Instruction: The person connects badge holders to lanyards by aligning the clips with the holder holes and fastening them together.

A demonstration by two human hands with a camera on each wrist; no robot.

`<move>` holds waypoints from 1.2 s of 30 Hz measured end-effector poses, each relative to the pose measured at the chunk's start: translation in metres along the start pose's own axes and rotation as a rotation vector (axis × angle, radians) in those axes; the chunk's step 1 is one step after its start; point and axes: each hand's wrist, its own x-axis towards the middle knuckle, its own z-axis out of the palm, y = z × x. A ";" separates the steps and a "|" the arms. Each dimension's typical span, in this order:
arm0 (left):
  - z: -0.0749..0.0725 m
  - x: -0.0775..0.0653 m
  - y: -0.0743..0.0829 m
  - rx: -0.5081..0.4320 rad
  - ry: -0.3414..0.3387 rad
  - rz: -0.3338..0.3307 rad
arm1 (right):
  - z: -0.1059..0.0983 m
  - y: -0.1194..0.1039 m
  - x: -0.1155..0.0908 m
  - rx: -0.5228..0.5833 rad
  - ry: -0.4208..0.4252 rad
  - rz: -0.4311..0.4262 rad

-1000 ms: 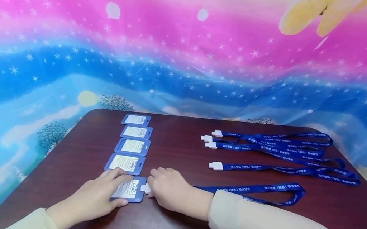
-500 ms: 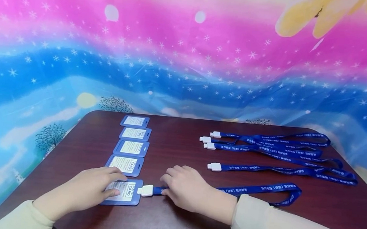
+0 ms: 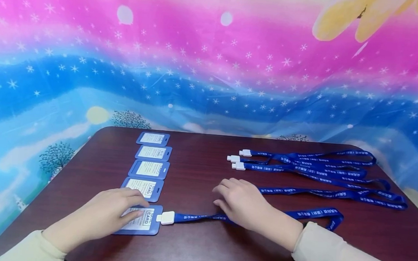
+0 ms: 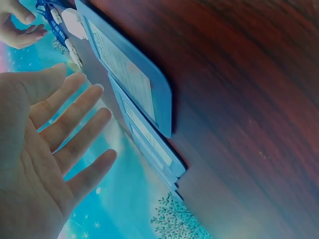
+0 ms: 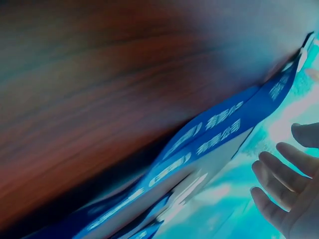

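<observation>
A blue ID badge holder (image 3: 152, 225) with a white card lies nearest the person, its slot end joined to the white clip (image 3: 167, 218) of a blue lanyard (image 3: 196, 217). My left hand (image 3: 108, 212) is over the holder's left part, hiding some of it; its fingers (image 4: 75, 117) look straight and spread in the left wrist view, with nothing in them. Over the strap of the same lanyard is my right hand (image 3: 243, 203), fingers loosely bent and holding nothing. The right wrist view shows the printed strap (image 5: 204, 132) beside that hand (image 5: 291, 191).
Behind the nearest holder, several more blue badge holders (image 3: 149, 169) form a column on the brown table (image 3: 199, 252). Several blue lanyards (image 3: 312, 171) with white clips lie at the right, some overlapping. A colourful printed backdrop (image 3: 205, 85) hangs behind the table.
My right hand has let go of the white clip and moved right along the strap, baring clip and strap. The badge holder has slid slightly left and nearer; my left hand has loosened from it.
</observation>
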 end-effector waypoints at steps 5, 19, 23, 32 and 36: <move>0.004 0.002 0.001 0.017 0.009 0.011 | 0.000 0.016 -0.006 -0.036 0.034 0.017; 0.002 0.001 0.002 0.071 0.065 0.014 | 0.000 0.046 -0.020 -0.057 -0.025 0.129; 0.000 0.001 0.002 0.072 0.061 0.016 | 0.000 0.052 -0.025 -0.056 -0.048 0.151; 0.000 0.001 0.002 0.056 0.042 -0.001 | 0.006 0.063 -0.031 -0.079 -0.092 0.142; 0.002 0.002 0.000 0.060 0.048 0.006 | 0.008 0.066 -0.031 -0.074 -0.117 0.148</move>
